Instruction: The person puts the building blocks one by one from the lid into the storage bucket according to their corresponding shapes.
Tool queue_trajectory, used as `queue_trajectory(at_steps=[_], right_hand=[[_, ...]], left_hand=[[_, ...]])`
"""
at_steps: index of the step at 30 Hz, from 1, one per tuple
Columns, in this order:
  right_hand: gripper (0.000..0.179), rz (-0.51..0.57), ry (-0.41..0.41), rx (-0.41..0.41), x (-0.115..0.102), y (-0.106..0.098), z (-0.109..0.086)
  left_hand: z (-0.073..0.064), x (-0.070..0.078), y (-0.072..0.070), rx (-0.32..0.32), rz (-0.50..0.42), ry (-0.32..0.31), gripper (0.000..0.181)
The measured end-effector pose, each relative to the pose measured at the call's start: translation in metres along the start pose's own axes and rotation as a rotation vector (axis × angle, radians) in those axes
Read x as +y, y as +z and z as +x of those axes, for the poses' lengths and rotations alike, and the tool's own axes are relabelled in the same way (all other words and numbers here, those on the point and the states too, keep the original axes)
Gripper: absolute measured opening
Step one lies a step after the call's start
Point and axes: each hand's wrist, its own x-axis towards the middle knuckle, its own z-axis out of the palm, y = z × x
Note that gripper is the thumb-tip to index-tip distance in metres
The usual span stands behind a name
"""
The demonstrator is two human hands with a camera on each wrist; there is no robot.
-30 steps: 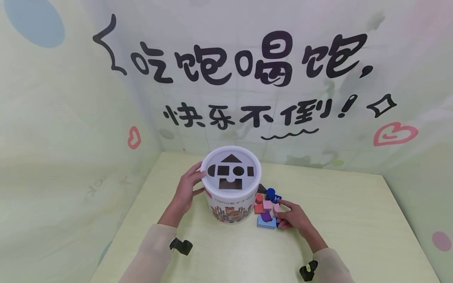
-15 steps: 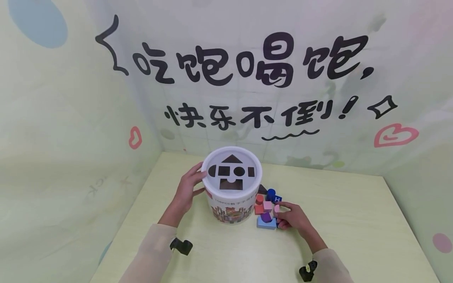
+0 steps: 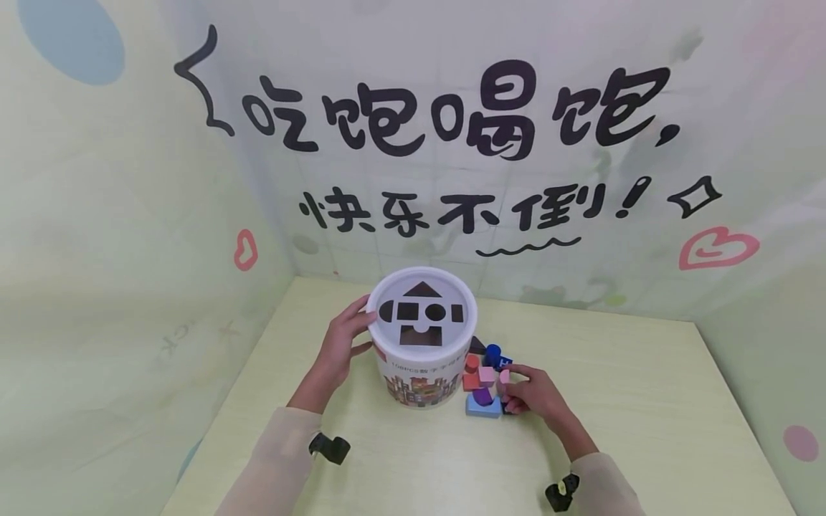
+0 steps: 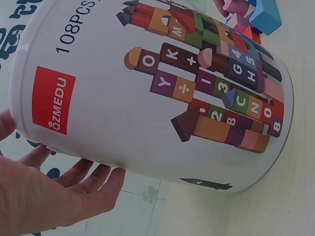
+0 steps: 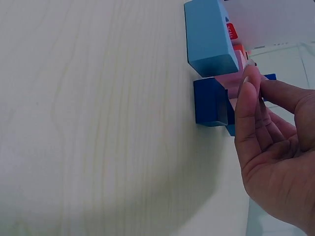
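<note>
A white bucket (image 3: 422,380) with a shape-cutout lid (image 3: 422,326) stands upright on the table. My left hand (image 3: 338,344) rests against its left side, one digit at the rim and other fingertips on the wall in the left wrist view. Right of the bucket, my right hand (image 3: 535,394) pinches a small rounded pink block (image 3: 505,377) among the pile. Around it lie a light blue notched block (image 3: 482,407), a purple block (image 3: 482,395), a pink cube (image 3: 486,376) and an orange-red cylinder (image 3: 472,363). Beneath my right fingers a dark blue block (image 5: 209,102) shows in the right wrist view.
At the pile's back are a blue cylinder (image 3: 493,354), a blue lettered block (image 3: 505,362) and a dark triangular block (image 3: 477,345) by the bucket. The light wooden table (image 3: 413,466) meets printed cloth walls (image 3: 387,251) at the back and sides.
The light blue and purple blocks have shifted slightly left, and the blue lettered block has turned a little. My right fingers have drawn in slightly. The left hand and bucket stay put.
</note>
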Motion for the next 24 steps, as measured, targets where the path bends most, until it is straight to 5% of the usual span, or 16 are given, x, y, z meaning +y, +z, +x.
queue_trajectory(at_steps=[24], right_hand=[[0.049,-0.03,-0.073,-0.031,-0.044,-0.014,-0.018]], left_hand=[[0.001,0.003,-0.001,-0.014,0.005,-0.009,0.052]])
